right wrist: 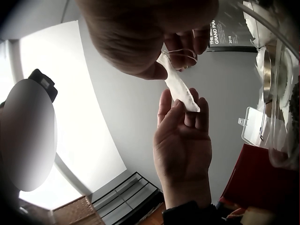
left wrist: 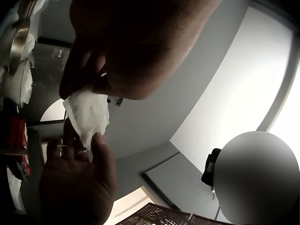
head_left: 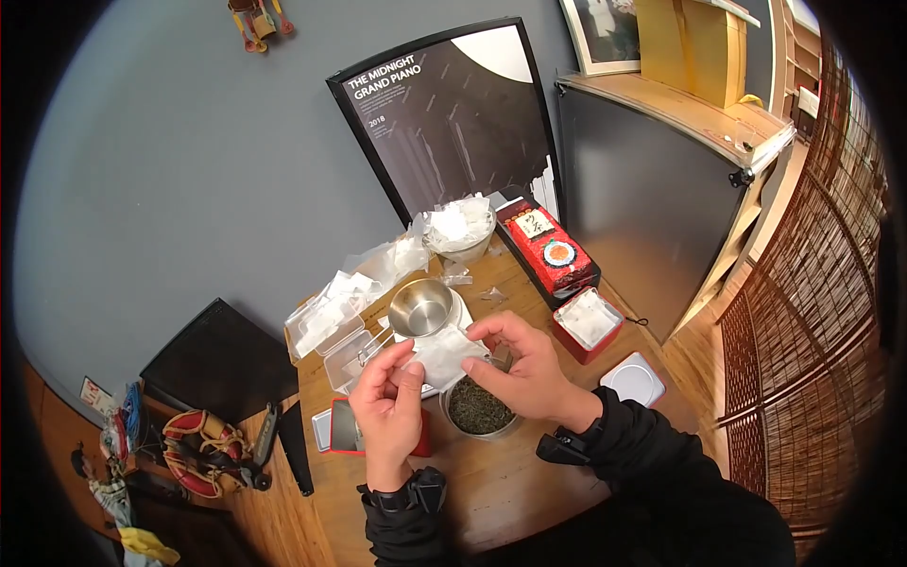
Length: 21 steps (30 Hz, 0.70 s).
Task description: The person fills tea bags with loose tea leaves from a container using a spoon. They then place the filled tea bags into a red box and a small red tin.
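A white drawstring tea bag (head_left: 444,360) is stretched between my two hands over the table. My left hand (head_left: 390,406) pinches one end of it between thumb and fingers. At the other end, my right hand (head_left: 525,370) pinches the bag; a thin string (right wrist: 183,51) loops by its fingers in the right wrist view. The bag looks softly filled in the left wrist view. Just below the hands stands a clear bowl (head_left: 448,416) of dark loose tea leaves (head_left: 480,408), partly covered by the right hand. Behind the bag is a steel cup (head_left: 421,308) on a white base.
Bowl (head_left: 463,248) of white bags stands at the back. White packets (head_left: 345,293) and a plastic case (head_left: 348,361) lie left. A red tea package (head_left: 553,248), red tin (head_left: 586,345) with bags, and lid (head_left: 634,378) are right. Another red tin (head_left: 345,430) stands behind the left hand.
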Each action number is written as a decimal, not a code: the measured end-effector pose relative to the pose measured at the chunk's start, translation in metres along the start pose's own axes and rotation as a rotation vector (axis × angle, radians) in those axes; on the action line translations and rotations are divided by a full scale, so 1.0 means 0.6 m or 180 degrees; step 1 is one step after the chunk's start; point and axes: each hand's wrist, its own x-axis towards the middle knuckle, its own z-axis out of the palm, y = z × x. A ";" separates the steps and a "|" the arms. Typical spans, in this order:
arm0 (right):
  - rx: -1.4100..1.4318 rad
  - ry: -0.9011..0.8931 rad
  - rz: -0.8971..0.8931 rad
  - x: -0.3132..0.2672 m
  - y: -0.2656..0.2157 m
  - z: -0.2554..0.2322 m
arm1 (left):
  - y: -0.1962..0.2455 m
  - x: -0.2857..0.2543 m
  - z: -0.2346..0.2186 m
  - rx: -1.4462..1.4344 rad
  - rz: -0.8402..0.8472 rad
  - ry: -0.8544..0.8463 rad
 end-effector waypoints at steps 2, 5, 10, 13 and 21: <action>0.0109 0.0051 0.0144 0.001 -0.004 0.001 | 0.002 0.000 0.002 -0.0003 -0.0007 -0.0005; 0.0053 0.0018 -0.0166 0.005 0.000 0.000 | 0.003 0.000 0.003 0.0041 0.0060 -0.0011; 0.0164 -0.0230 0.0335 0.003 -0.005 0.001 | 0.000 0.000 0.001 0.0128 0.0020 -0.0034; 0.0310 -0.0355 0.0575 0.004 -0.011 0.003 | -0.004 0.002 0.005 0.0208 0.0161 -0.0041; 0.1097 -0.0192 0.0982 0.007 -0.018 0.004 | 0.028 0.006 0.013 0.0658 0.0758 -0.0450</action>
